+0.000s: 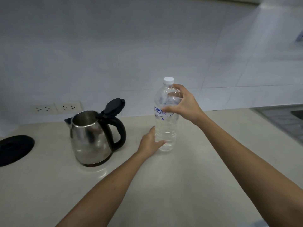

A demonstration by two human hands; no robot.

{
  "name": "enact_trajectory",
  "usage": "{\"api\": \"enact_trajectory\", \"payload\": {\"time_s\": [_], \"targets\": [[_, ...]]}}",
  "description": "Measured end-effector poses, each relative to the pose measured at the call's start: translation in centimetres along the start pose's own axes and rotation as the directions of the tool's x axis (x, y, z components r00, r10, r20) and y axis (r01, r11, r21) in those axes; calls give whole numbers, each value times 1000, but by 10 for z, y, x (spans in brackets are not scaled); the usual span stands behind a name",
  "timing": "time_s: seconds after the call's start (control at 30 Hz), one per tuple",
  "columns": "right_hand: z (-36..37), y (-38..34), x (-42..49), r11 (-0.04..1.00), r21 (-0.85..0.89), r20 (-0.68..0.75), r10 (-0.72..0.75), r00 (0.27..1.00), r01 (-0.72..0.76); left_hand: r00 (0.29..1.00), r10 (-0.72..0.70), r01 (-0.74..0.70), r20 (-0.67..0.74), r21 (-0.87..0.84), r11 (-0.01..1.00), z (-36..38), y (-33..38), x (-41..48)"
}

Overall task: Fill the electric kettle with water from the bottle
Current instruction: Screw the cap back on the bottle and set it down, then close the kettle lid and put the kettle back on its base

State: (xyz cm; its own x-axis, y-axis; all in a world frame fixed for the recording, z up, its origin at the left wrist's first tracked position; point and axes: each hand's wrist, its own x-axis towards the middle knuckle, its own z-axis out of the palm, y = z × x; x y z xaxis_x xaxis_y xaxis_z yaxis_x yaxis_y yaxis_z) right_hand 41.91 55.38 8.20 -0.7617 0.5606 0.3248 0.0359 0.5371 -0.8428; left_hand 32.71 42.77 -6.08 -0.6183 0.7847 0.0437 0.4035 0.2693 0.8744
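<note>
Both hands (183,104) around upright bottle (165,128)

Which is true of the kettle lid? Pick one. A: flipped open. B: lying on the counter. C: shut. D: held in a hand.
A: the lid stands tipped back above the kettle, hinged at the handle, leaving the mouth open; both hands are on the bottle instead.

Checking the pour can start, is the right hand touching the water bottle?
Touching. The head view shows the right hand wrapped around the upper part of the water bottle, thumb across its label, with no gap.
</note>
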Motion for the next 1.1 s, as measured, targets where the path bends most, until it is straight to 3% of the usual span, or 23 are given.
{"api": "enact_trajectory", "payload": {"time_s": [0.43,0.73,0.87,0.97,1.03,1.1], "targets": [[-58,103,72,994,86,-7,71,997,-70,993,-119,121,-21,76,990,75,23,98],[-62,131,76,992,82,26,97,995,-99,995,-97,93,16,173,981,81,18,101],[-63,130,71,995,34,78,92,993,-95,996,-86,84,9,121,989,77,19,91],[-48,120,56,999,-14,-121,41,992,-43,999,-31,34,-27,138,990,64,20,78],[-29,106,45,995,-96,-341,-42,939,10,996,10,5,-86,170,985,46,19,67],[-6,88,37,979,-184,-459,-169,872,93,988,62,-33,-144,190,981,22,16,53]]}}
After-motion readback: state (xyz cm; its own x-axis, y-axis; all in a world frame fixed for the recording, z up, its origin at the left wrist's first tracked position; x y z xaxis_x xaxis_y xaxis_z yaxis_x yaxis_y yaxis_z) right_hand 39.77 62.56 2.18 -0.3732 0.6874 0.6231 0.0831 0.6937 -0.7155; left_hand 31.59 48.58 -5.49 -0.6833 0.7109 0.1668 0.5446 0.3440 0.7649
